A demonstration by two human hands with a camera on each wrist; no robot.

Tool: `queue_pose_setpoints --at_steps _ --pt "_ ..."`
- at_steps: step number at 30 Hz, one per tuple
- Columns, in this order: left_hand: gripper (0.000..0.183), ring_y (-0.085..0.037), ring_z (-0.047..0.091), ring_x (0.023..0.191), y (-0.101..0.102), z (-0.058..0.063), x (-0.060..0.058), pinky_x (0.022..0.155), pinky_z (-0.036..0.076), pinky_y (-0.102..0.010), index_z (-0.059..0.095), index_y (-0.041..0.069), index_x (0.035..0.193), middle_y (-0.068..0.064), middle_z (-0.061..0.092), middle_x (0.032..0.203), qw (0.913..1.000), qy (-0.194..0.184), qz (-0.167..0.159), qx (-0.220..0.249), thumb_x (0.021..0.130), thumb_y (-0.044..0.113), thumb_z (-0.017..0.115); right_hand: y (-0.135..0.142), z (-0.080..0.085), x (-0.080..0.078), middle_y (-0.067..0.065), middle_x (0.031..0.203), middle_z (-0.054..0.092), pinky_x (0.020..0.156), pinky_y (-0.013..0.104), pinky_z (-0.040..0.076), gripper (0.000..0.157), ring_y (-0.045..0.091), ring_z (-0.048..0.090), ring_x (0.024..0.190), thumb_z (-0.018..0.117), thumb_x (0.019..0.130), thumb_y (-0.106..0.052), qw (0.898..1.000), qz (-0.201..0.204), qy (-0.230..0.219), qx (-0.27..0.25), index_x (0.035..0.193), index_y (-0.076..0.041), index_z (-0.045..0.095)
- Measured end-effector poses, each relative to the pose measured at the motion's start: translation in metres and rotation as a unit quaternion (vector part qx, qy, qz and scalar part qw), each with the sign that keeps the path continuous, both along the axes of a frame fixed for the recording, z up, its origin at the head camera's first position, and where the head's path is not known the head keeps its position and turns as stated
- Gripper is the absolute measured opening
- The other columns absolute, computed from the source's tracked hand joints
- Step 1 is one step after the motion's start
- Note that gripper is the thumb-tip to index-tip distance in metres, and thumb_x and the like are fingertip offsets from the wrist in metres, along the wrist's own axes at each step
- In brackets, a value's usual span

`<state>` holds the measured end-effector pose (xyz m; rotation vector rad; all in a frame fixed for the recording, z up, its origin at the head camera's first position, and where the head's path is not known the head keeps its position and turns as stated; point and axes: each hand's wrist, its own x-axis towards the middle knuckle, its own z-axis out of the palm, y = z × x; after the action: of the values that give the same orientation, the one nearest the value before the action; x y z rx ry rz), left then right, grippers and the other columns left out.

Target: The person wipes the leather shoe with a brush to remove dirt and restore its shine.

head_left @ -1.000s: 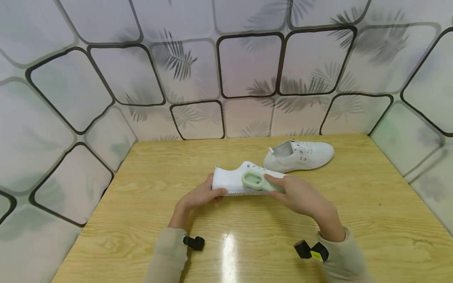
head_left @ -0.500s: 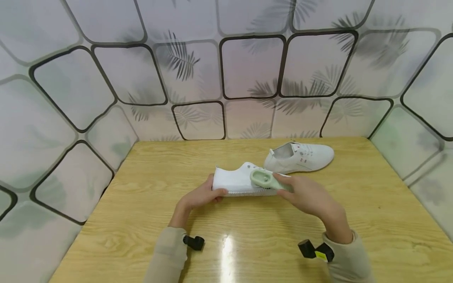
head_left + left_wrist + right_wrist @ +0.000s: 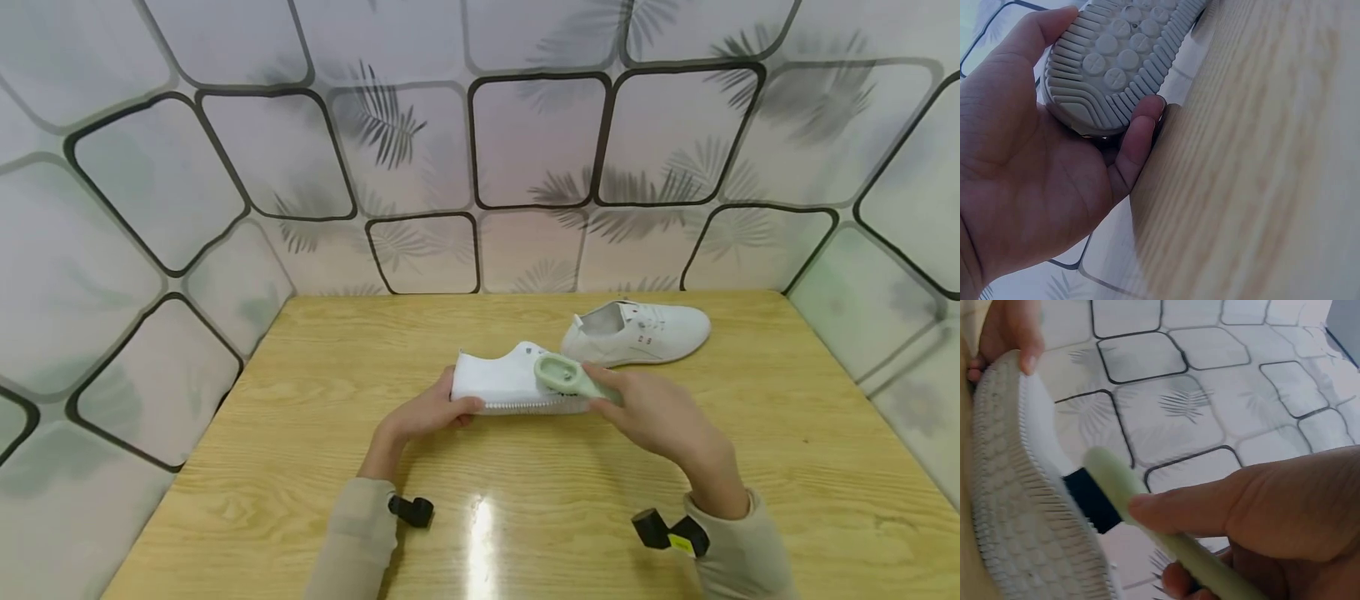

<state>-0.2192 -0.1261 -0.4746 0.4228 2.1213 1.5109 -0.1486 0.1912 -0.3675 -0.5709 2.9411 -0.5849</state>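
Note:
My left hand (image 3: 426, 410) grips a white shoe (image 3: 491, 381) by its heel, thumb on the near side. In the left wrist view the shoe's ridged sole (image 3: 1119, 56) faces the camera, with fingers round the heel. My right hand (image 3: 660, 417) holds a pale green brush (image 3: 558, 372) by its handle. The right wrist view shows the brush's dark bristles (image 3: 1092, 500) against the shoe's side, just above the sole edge. A second white shoe (image 3: 660, 335) lies behind and to the right, sole down, its opening toward the left.
A wooden table (image 3: 300, 533) lies under both shoes. Patterned panels (image 3: 540, 250) stand along its back and sides. Each sleeve carries a small black camera, one on the left wrist (image 3: 411, 511) and one on the right (image 3: 670, 533).
My right hand has moved the brush along the shoe's side to the right, toward the toe. The left hand and both shoes stay nearly in place.

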Motion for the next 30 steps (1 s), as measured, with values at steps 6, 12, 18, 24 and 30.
queue_pose_setpoints --at_steps 6,12,18,24,30 --pt "0.057 -0.02 0.052 0.077 0.001 0.0 -0.001 0.068 0.046 -0.03 0.022 0.005 0.135 -0.014 0.053 0.095 1.0 0.003 -0.007 0.001 0.099 0.026 0.061 -0.004 -0.003 -0.003 -0.003 0.062 0.047 0.048 0.027 0.032 0.054 0.008 0.035 0.049 0.06 0.1 -0.029 1.0 0.03 -0.009 -0.002 0.149 -0.013 0.045" --pt "0.058 -0.021 0.052 0.077 0.002 0.0 -0.002 0.069 0.045 -0.03 0.022 0.006 0.136 -0.014 0.053 0.098 1.0 0.0 -0.005 0.001 0.099 0.027 0.061 0.007 0.005 -0.001 0.007 0.075 0.061 0.051 0.031 0.034 0.054 0.011 0.038 0.051 0.062 0.099 -0.026 1.0 0.007 -0.026 -0.009 0.148 -0.013 0.047" --pt "0.061 -0.021 0.053 0.079 0.0 -0.001 -0.001 0.07 0.046 -0.031 0.022 0.004 0.137 -0.015 0.053 0.101 1.0 0.004 0.001 -0.009 0.098 0.029 0.062 0.0 0.0 -0.004 -0.006 0.059 0.038 0.049 0.028 0.033 0.054 0.007 0.034 0.047 0.061 0.1 -0.027 0.999 0.038 -0.024 -0.015 0.149 -0.013 0.045" --pt "0.06 -0.021 0.051 0.077 0.002 0.0 -0.002 0.069 0.044 -0.03 0.022 0.005 0.136 -0.013 0.053 0.095 0.9999 0.004 -0.004 -0.01 0.098 0.029 0.061 0.009 0.006 0.002 0.001 0.068 0.056 0.052 0.03 0.035 0.051 0.009 0.038 0.052 0.062 0.098 -0.024 0.999 0.034 -0.024 -0.017 0.147 -0.012 0.049" --pt "0.061 -0.022 0.052 0.08 0.001 0.001 -0.002 0.071 0.045 -0.031 0.021 0.005 0.138 -0.015 0.052 0.102 0.9999 0.001 0.001 -0.015 0.099 0.03 0.061 0.003 0.003 -0.002 0.004 0.072 0.058 0.053 0.03 0.035 0.053 0.011 0.039 0.054 0.06 0.1 -0.026 0.999 0.035 -0.002 0.002 0.148 -0.011 0.046"
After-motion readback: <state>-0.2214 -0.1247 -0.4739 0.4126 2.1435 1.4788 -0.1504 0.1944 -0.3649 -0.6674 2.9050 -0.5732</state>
